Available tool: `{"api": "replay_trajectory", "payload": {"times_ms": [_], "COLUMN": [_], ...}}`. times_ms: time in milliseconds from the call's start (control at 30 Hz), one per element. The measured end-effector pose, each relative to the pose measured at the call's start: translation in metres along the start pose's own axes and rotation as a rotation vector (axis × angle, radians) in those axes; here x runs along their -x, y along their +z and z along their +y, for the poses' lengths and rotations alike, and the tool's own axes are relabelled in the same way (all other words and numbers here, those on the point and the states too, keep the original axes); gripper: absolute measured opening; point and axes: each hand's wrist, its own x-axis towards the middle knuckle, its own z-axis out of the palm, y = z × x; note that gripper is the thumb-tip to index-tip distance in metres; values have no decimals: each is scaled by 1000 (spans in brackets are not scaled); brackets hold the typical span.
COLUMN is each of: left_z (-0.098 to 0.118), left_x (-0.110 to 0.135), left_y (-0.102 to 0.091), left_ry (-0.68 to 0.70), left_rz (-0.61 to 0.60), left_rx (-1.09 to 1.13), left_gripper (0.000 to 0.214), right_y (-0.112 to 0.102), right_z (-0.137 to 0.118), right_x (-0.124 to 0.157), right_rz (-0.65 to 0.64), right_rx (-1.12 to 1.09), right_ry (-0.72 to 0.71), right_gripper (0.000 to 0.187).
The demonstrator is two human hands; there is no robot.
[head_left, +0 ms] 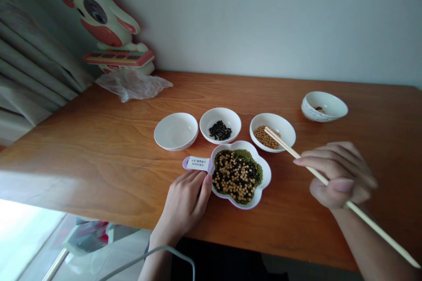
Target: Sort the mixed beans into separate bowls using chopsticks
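Observation:
My left hand (186, 202) rests flat on the table, fingertips touching the left rim of a flower-shaped white bowl (265, 180) full of mixed yellow, black and green beans. My right hand (338, 175) grips a pair of wooden chopsticks (286, 145); their tips hover over a small white bowl of yellow beans (286, 128). Behind the flower bowl stand a small bowl with black beans (220, 119) and an empty white bowl (176, 131). A white tag with a purple end (197, 163) lies by the flower bowl.
Another white bowl (325, 106) stands at the far right of the wooden table (99, 149). A crumpled clear plastic bag (133, 84) and a cow-shaped toy keyboard (110, 26) sit at the back left by the wall. Curtains hang at the left.

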Motion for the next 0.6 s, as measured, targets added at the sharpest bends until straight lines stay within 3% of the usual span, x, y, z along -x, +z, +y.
{"api": "replay_trajectory", "payload": {"times_ms": [300, 467, 600], "left_z": [-4, -4, -5], "left_x": [0, 0, 0], "left_y": [1, 3, 3], "left_ry": [-7, -11, -14], "left_rz": [-6, 0, 8], "left_rx": [9, 19, 17], "left_gripper": [35, 35, 35], "right_y": [6, 15, 24], "right_z": [-1, -16, -31], "right_x": [-9, -7, -4], "right_rz": [101, 182, -1], "right_rx": [-20, -435, -744], "right_ry": [131, 358, 543], "right_gripper": [64, 62, 52]}}
